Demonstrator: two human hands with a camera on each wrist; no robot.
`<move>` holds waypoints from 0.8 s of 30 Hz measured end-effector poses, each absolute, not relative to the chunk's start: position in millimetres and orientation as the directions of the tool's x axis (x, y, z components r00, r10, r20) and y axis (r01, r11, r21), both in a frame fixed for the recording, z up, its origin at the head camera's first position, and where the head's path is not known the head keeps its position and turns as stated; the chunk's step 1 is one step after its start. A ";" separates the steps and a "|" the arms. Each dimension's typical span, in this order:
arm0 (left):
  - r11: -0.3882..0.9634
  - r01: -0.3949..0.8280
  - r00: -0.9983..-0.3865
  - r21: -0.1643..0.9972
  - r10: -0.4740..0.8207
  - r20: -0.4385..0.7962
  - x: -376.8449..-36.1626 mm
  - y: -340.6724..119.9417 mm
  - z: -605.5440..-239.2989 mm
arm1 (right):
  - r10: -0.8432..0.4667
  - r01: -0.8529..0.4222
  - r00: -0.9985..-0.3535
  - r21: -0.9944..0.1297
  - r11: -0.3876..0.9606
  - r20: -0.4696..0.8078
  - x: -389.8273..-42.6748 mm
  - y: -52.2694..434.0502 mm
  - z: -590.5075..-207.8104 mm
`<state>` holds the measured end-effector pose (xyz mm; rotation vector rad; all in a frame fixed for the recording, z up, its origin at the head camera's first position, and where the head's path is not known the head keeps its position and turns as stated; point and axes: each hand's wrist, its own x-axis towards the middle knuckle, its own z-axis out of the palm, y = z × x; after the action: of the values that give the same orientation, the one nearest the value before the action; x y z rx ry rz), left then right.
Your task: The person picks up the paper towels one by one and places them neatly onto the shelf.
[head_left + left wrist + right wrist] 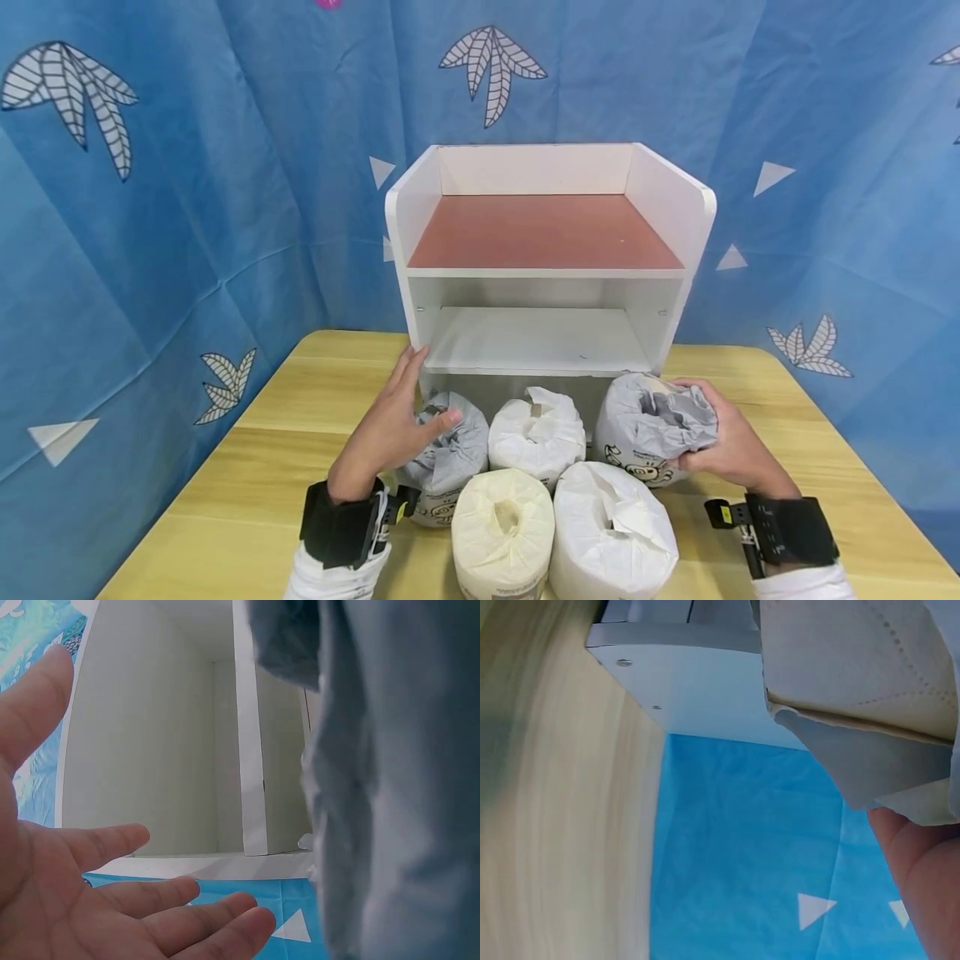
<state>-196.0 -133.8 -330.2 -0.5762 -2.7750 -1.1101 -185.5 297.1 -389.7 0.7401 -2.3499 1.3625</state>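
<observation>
- Five wrapped paper rolls stood on the desk (pixel 225 467) in the lower centre of the head view, all in front of the shelf (pixel 547 250); none sat on either shelf level.
- Shelf: red-brown top board and white lower board, both bare. By the look of it, loading had not started.
- Left hand (pixel 390 429) lay against the left grey roll (pixel 450 454), lower centre-left. Fingers straight and spread, thumb tip on the roll's top; the left wrist view showed an open palm beside grey wrapping, so contact only, no grip.
- Right hand (pixel 731 446) gripped the right grey roll (pixel 648 425), lower centre-right, fingers curled over its crumpled top and right side. The roll seemed to be on the desk or barely off it; cannot tell which.
- Right wrist view: only a fingertip, wrapper edge, desk and shelf corner; added nothing on the grip.
- White roll (pixel 536 433) stood between the two grey ones, touching or just beside both.
- Cream roll (pixel 502 529) and a second white roll (pixel 611 533) stood nearest the lower edge, side by side, untouched.
- Judgement: early stage. One roll in hand, one touched, three waiting, all five left to shelve.
</observation>
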 end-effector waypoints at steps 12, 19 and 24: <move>0.661 0.384 -0.922 0.645 0.313 0.228 -196.8 -134.0 -330.6 | -0.301 -0.603 -0.798 -0.699 0.384 0.523 -186.2 295.2 -373.2; 0.663 0.378 -0.924 0.646 0.311 0.222 -196.6 -134.2 -330.5 | -0.325 -0.629 -0.778 -0.674 0.387 0.538 -187.5 294.4 -359.8; 0.669 0.368 -0.928 0.646 0.308 0.210 -196.1 -134.4 -330.2 | -0.342 -0.649 -0.760 -0.659 0.379 0.552 -188.6 291.7 -350.5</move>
<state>-196.1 -134.4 -330.2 -0.5662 -2.7937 -1.1092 -188.6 291.7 -350.5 0.8675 -2.3195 1.3296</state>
